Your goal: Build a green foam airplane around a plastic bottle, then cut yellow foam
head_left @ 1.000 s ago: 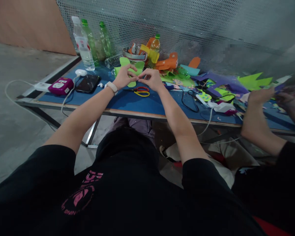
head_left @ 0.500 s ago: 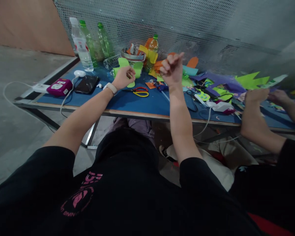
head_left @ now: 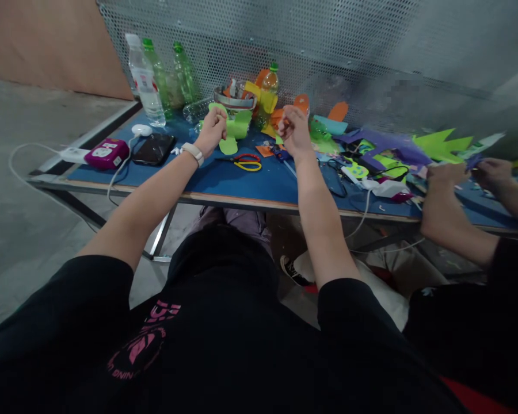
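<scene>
The green foam cutout [head_left: 237, 125] is lifted off the blue table [head_left: 242, 183], just in front of a round bowl [head_left: 234, 101]. The left hand [head_left: 210, 130] is curled tight round the cutout's left edge. The right hand [head_left: 294, 133] hovers beside it, apart from the foam, fingers drawn into a fist — whether it pinches anything is too small to tell. Red-and-yellow scissors [head_left: 247, 163] lie below, between the two hands. The bowl holds orange and yellow foam scraps. Plastic bottles [head_left: 145, 80] stand at the far left corner — contents unclear.
</scene>
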Motion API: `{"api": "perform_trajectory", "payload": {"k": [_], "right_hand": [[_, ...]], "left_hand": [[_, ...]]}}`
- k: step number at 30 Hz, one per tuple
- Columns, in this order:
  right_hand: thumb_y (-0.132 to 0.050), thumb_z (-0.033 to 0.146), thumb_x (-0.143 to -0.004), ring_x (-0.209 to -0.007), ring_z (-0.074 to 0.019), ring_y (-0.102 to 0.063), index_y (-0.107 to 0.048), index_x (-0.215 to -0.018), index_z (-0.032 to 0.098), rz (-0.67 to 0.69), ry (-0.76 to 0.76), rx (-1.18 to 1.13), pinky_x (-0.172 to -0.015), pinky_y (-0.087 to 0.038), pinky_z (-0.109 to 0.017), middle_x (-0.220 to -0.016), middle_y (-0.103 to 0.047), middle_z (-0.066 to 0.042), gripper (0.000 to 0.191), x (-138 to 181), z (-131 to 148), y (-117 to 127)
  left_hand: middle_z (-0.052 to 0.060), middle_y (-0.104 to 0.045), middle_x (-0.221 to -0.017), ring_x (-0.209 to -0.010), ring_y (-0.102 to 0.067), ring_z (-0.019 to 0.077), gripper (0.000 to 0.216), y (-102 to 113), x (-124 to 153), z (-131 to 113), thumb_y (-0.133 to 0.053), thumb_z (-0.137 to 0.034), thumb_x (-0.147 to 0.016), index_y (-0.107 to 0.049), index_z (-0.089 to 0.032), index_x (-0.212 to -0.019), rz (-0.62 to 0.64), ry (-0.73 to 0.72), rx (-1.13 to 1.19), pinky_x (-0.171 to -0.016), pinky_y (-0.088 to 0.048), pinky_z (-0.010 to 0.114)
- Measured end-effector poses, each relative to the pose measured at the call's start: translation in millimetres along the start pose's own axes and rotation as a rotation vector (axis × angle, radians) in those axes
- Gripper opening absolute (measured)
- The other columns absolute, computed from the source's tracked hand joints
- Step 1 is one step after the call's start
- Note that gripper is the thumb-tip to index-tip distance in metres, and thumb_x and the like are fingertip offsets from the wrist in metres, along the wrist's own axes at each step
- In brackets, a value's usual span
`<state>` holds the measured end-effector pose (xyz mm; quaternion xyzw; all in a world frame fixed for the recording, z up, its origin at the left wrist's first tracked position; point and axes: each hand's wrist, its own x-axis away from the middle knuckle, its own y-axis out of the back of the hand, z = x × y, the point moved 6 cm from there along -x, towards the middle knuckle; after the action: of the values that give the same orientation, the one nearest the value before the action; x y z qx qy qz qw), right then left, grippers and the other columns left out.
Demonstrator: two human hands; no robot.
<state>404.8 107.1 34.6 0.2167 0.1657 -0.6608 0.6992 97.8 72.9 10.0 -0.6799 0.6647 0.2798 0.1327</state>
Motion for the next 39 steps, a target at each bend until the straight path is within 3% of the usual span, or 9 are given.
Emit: {"api": "perform_trajectory", "payload": {"k": [3,8,14,21,27,31,33,35,39], "right_hand": [[-0.085,0.127,-0.070,-0.099,-0.0329,-0.082,-0.057,-0.096,0.033,0.062,-0.003,0.037,-0.070,-0.064,-0.044,-0.091,-0.070,-0.005,0.102,1,-7,-11],[-0.090,0.123,-0.077,-0.083,-0.0217,-0.070,-0.056,-0.095,0.031,0.046,-0.045,0.046,-0.070,-0.056,-0.039,-0.085,-0.064,0.000,0.100,10,-3,-22],[-0.084,0.135,-0.056,-0.078,-0.0256,-0.069,-0.059,-0.092,0.031,0.130,-0.018,0.116,-0.066,-0.056,-0.041,-0.082,-0.059,-0.001,0.113,26,19,-42],[-0.112,0.109,-0.066,-0.080,-0.0248,-0.075,-0.071,-0.096,0.031,0.289,-0.137,0.126,-0.064,-0.067,-0.037,-0.086,-0.073,-0.002,0.093,52,37,-62],[-0.117,0.089,-0.073,-0.074,-0.0203,-0.072,-0.076,-0.096,0.029,0.443,-0.166,0.115,-0.054,-0.057,-0.030,-0.087,-0.080,-0.003,0.077,54,22,-76],[-0.114,0.069,-0.081,-0.076,-0.0223,-0.074,-0.082,-0.091,0.027,0.532,-0.092,0.202,-0.064,-0.067,-0.035,-0.083,-0.081,-0.004,0.054,55,18,-85],[-0.113,0.061,-0.082,-0.079,-0.0251,-0.076,-0.082,-0.089,0.027,0.515,-0.044,0.297,-0.076,-0.074,-0.042,-0.083,-0.081,-0.005,0.046,55,21,-86],[-0.112,0.055,-0.083,-0.087,-0.0293,-0.082,-0.082,-0.088,0.028,0.488,-0.006,0.386,-0.090,-0.080,-0.050,-0.087,-0.084,-0.006,0.040,56,26,-86],[-0.110,0.047,-0.082,-0.101,-0.0363,-0.089,-0.087,-0.086,0.028,0.558,-0.013,0.477,-0.106,-0.081,-0.058,-0.096,-0.091,-0.009,0.031,61,30,-92]], "left_hand": [[-0.004,-0.031,-0.077,-0.095,-0.067,0.0264,0.082,0,8,-17,-0.084,-0.097,-0.126,-0.042,-0.031,-0.101,0.063,0.045,-0.138,-0.094,-0.064,0.048],[-0.003,-0.003,-0.080,-0.088,-0.039,0.0223,0.091,5,13,-33,-0.060,-0.083,-0.144,-0.002,-0.029,-0.099,0.091,0.173,-0.285,-0.090,-0.055,0.037],[-0.001,-0.002,-0.080,-0.089,-0.042,0.0246,0.085,26,2,-24,-0.061,-0.074,-0.143,-0.004,-0.029,-0.098,-0.095,0.215,-0.139,-0.086,-0.053,0.039],[-0.003,-0.026,-0.079,-0.081,-0.046,0.0211,0.068,35,4,-8,-0.058,-0.065,-0.147,-0.023,-0.032,-0.098,-0.277,0.261,0.023,-0.072,-0.047,0.034],[-0.001,-0.005,-0.088,-0.087,-0.036,0.0205,0.081,26,-2,-12,-0.056,-0.056,-0.155,-0.003,-0.031,-0.099,-0.022,0.149,-0.337,-0.081,-0.043,0.033],[-0.001,-0.023,-0.086,-0.101,-0.045,0.0197,0.068,43,0,-19,-0.064,0.002,-0.144,-0.031,-0.031,-0.095,-0.148,0.013,-0.487,-0.108,-0.055,0.039],[0.001,-0.034,-0.087,-0.107,-0.052,0.0205,0.062,45,2,-18,-0.059,0.018,-0.133,-0.046,-0.028,-0.094,-0.135,-0.027,-0.535,-0.121,-0.056,0.045],[0.003,-0.043,-0.088,-0.111,-0.060,0.0243,0.055,42,4,-13,-0.068,0.013,-0.127,-0.056,-0.027,-0.092,-0.091,-0.044,-0.541,-0.123,-0.058,0.050],[0.011,-0.064,-0.096,-0.124,-0.073,0.0439,0.033,34,2,0,-0.097,-0.020,-0.102,-0.069,-0.032,-0.088,-0.062,-0.128,-0.357,-0.122,-0.063,0.063]]}}
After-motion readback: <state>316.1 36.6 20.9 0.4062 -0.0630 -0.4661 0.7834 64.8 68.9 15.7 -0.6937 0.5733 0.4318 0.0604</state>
